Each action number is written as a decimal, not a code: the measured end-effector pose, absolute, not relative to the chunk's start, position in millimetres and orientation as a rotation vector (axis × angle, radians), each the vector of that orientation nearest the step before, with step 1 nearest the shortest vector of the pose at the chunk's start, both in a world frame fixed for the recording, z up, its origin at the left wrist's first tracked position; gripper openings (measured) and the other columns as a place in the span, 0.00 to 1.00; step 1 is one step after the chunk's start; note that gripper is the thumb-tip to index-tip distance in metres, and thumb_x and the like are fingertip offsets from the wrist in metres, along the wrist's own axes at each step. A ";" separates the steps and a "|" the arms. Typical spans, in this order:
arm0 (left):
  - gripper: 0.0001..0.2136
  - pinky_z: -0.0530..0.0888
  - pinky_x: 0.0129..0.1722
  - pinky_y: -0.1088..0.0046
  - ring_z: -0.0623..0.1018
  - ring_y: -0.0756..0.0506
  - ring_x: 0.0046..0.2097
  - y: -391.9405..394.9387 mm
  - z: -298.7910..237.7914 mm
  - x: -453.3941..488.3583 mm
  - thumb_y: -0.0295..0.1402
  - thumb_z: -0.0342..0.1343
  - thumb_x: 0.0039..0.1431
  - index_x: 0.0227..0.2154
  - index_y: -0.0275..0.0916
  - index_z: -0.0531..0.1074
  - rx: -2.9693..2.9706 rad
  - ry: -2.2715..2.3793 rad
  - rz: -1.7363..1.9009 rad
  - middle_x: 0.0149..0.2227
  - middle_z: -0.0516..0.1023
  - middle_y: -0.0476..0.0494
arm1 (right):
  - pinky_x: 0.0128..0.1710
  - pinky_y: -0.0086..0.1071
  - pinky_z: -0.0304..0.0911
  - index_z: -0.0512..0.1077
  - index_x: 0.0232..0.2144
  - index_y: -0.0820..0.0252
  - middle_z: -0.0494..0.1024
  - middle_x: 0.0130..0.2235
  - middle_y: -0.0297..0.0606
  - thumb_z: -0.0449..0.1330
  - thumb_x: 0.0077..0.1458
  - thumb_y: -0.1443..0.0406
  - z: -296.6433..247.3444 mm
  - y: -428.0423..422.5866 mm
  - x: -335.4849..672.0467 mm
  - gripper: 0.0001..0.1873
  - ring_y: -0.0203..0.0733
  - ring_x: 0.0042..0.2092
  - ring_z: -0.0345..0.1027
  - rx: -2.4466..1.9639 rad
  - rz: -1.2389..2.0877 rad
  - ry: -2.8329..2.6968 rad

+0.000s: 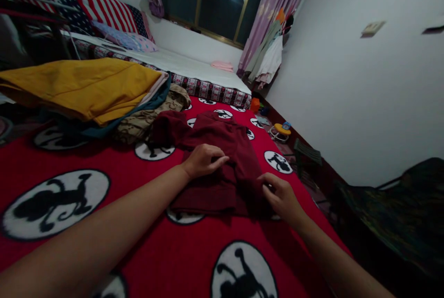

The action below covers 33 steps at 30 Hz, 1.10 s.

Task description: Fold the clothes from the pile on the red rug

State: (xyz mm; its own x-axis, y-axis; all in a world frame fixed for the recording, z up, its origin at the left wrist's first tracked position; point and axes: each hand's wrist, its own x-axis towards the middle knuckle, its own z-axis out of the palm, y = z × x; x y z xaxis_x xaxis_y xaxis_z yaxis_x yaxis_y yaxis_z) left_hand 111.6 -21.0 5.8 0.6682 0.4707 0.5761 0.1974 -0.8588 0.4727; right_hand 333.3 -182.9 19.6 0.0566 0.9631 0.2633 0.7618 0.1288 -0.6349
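Observation:
A dark maroon garment (215, 150) lies partly folded on a red blanket (138, 224) printed with white circles and black figures. My left hand (203, 160) rests on the middle of the garment with its fingers curled, pressing the cloth. My right hand (280, 194) pinches the garment's near right edge. A sleeve of the garment stretches to the left, toward a heap of clothes.
A pile of clothes (104, 94) topped by a yellow cloth lies at the left. A second bed (180, 64) with pillows stands behind. Right of the bed are a white wall, a yellow stool (280, 130), floor clutter and a dark chair (398, 205).

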 end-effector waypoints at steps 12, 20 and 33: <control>0.12 0.68 0.50 0.66 0.73 0.43 0.50 -36.3 2.3 91.1 0.33 0.53 0.60 0.46 0.44 0.75 2.819 0.483 0.782 0.48 0.75 0.41 | 0.34 0.38 0.71 0.77 0.32 0.56 0.82 0.32 0.38 0.66 0.39 0.47 8.6 -171.1 319.3 0.23 0.49 0.37 0.76 -1.413 0.812 -0.880; 0.12 0.70 0.40 0.69 0.74 0.42 0.43 -15.1 -3.3 51.1 0.43 0.58 0.56 0.37 0.42 0.77 2.700 1.196 0.791 0.39 0.75 0.43 | 0.33 0.38 0.71 0.77 0.37 0.56 0.82 0.33 0.39 0.65 0.41 0.47 -7.1 -175.1 318.7 0.25 0.50 0.37 0.76 -1.353 0.791 -0.820; 0.05 0.67 0.33 0.71 0.75 0.43 0.37 -2.1 28.0 24.5 0.37 0.60 0.52 0.28 0.43 0.75 2.623 1.376 0.834 0.34 0.77 0.47 | 0.39 0.32 0.65 0.76 0.41 0.54 0.80 0.40 0.35 0.54 0.57 0.59 14.1 -189.0 292.0 0.14 0.43 0.40 0.72 -1.417 0.559 -1.433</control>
